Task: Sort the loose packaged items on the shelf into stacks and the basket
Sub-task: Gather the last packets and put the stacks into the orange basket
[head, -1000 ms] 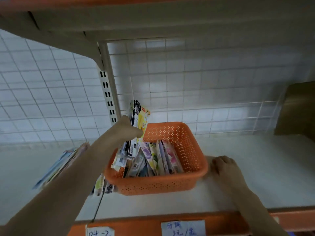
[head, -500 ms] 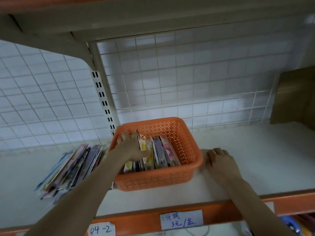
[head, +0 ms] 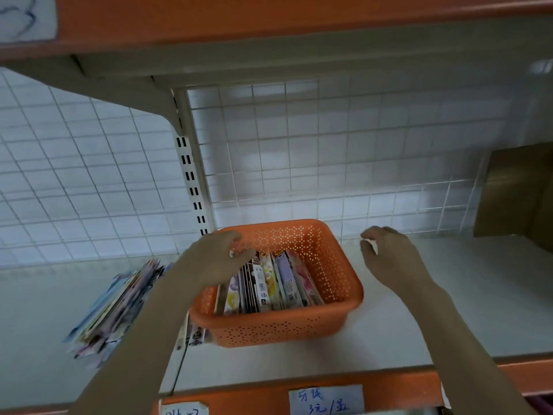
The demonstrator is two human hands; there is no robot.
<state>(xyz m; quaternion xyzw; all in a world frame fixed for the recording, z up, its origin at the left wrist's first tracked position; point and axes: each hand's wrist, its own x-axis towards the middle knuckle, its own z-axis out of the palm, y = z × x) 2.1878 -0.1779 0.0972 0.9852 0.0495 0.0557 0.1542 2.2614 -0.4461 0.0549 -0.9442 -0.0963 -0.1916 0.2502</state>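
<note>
Left hand [head: 214, 259] fingers rest spread on the packets [head: 269, 283] in the basket [head: 335, 265]; right hand [head: 389, 259] hovers, loosely curled, probably empty. Press them upright evenly.

Orange basket [head: 326, 301] sits mid-shelf [head: 449, 310], packets [head: 269, 283] standing on edge inside. Left hand [head: 214, 259] over basket's left rim, fingers resting on packet tops. Right hand [head: 389, 259] just beside basket's right side — fingers loosely curled, holding nothing. Slumped stack [head: 116, 307] of flat packets lies left of basket. Handwritten labels [head: 326, 399] on front edge.
</note>
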